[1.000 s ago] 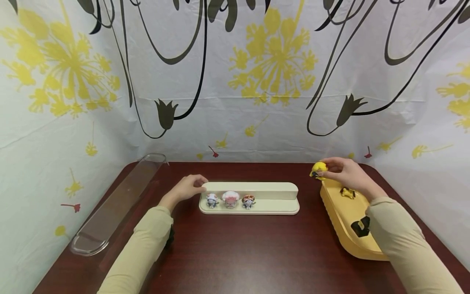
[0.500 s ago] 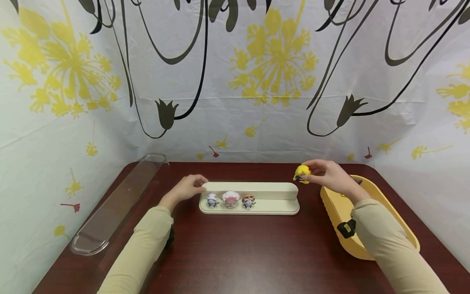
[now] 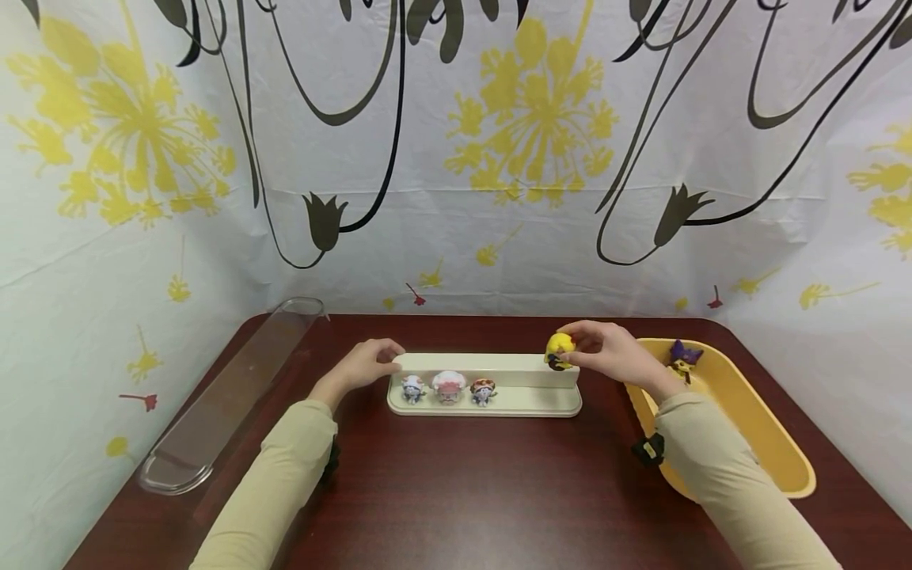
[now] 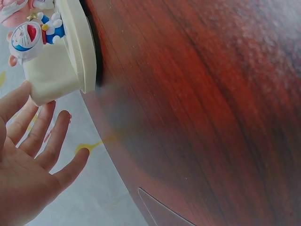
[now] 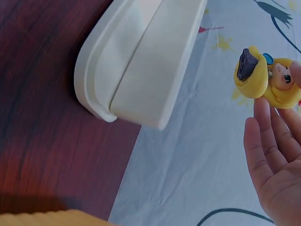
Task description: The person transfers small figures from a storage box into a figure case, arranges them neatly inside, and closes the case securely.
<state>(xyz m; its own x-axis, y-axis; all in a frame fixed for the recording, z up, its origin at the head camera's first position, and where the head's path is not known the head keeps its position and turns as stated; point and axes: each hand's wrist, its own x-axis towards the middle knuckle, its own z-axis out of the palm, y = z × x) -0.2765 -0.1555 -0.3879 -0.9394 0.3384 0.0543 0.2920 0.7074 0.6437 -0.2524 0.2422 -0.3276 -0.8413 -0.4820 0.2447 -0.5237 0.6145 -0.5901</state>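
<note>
A cream stepped display stand [image 3: 527, 401] lies across the table with three small figurines on its lower step: a white-hooded one [image 3: 412, 389], a pink-and-white one [image 3: 449, 387] and a red-capped one [image 3: 482, 391]. My left hand [image 3: 359, 366] touches the stand's left end with thumb and fingertips; in the left wrist view its fingers are spread and fairly straight. My right hand [image 3: 614, 356] pinches a yellow figurine [image 3: 559, 351] near the stand's right end. The right wrist view shows this yellow figurine [image 5: 256, 80] lying sideways between thumb and fingers, apart from the stand.
On the right stands a yellow tray [image 3: 780, 443], partly covered by my right sleeve, with a purple-topped figurine [image 3: 684, 360] inside. A clear plastic cover [image 3: 231, 396] lies along the table's left side. Patterned white cloth [image 3: 427, 261] hangs behind the table.
My right hand has carried the yellow figurine left from above the tray to the stand's right end, uncovering the purple-topped figurine. My left hand stays at the stand's left end.
</note>
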